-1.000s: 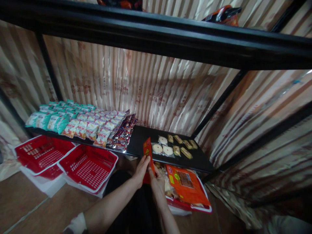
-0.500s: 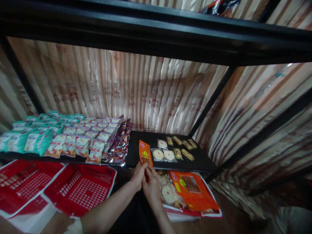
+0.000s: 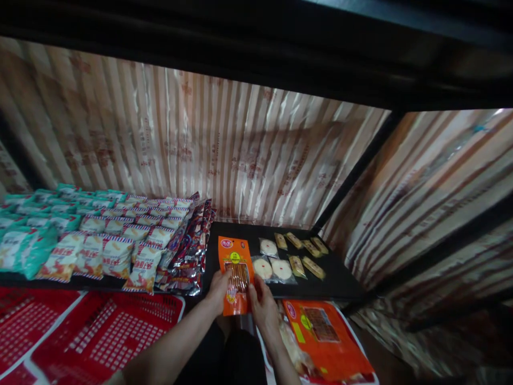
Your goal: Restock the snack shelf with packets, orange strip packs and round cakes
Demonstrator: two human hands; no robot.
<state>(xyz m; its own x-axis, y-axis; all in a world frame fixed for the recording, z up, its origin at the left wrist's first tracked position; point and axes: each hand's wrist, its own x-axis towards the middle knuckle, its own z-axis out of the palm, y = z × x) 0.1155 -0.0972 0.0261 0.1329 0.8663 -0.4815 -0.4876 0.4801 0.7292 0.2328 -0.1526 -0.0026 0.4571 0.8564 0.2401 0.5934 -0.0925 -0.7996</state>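
Note:
Both of my hands hold one orange snack packet [image 3: 235,263] flat, its face up, at the front edge of the black shelf [image 3: 340,280]. My left hand [image 3: 218,289] grips its lower left edge, fingers closed on it. My right hand [image 3: 262,305] pinches its lower right edge. The packet lies between a stack of silver and red packets [image 3: 188,251] on its left and clear-wrapped round cakes [image 3: 272,267] on its right.
Rows of white-orange packets [image 3: 116,251] and teal packets [image 3: 24,240] fill the shelf's left. Small yellow bars [image 3: 306,256] lie at the right. Red baskets [image 3: 108,337] sit on the floor below; another basket [image 3: 371,378] holds a large orange packet [image 3: 326,342]. A black upper shelf [image 3: 256,48] hangs overhead.
The orange packet went from standing on edge to lying flat and face up, and moved up onto the shelf's front edge. My view shifted closer and to the right.

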